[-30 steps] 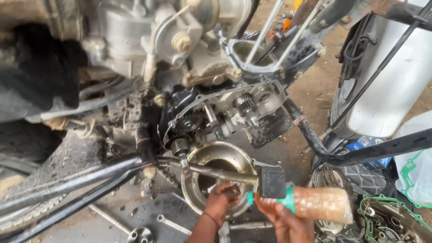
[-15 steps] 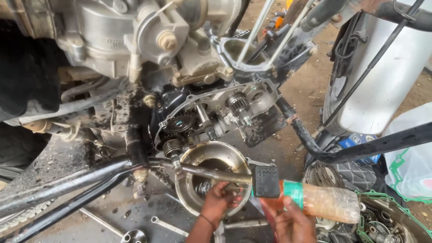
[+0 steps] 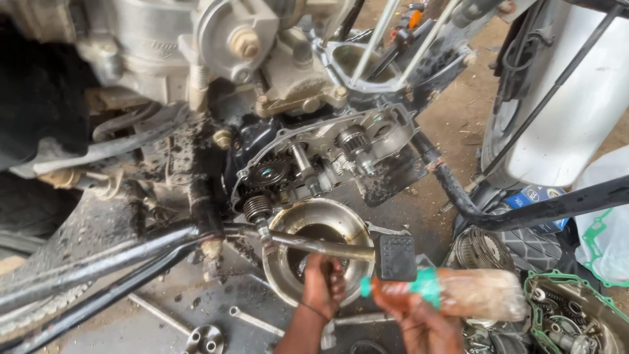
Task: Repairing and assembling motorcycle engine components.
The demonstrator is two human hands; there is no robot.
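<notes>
Your left hand [image 3: 323, 283] is low centre of frame, down inside the steel bowl [image 3: 286, 229]. Fingers curled, look closed on something in the bowl, but can't tell what — it's hidden by the hand.

Your right hand [image 3: 411, 320] is bottom centre-right, wrapped around the neck end of a plastic bottle [image 3: 458, 293] with a green band. Bottle lies roughly level, body pointing to the right edge, cap end toward the bowl, just beside the bowl's right rim.

Bowl sits on the ground right under the open engine case [image 3: 314, 164], centre frame. Gears [image 3: 268, 174] and shafts exposed, cover off. A spring [image 3: 257, 206] shows at the case's lower left, just above the bowl rim.

Foot peg bar [image 3: 327, 247] crosses over the bowl left to right, its black rubber block [image 3: 396, 257] just above the bottle cap.

Lower left: spanner [image 3: 255, 321] and a round metal disc [image 3: 204, 339] on the oily floor. Lower right: a removed cover with green gasket [image 3: 570, 314], beside a clutch plate stack [image 3: 481, 249]. Upper right: white tank-like body [image 3: 576, 111].
</notes>
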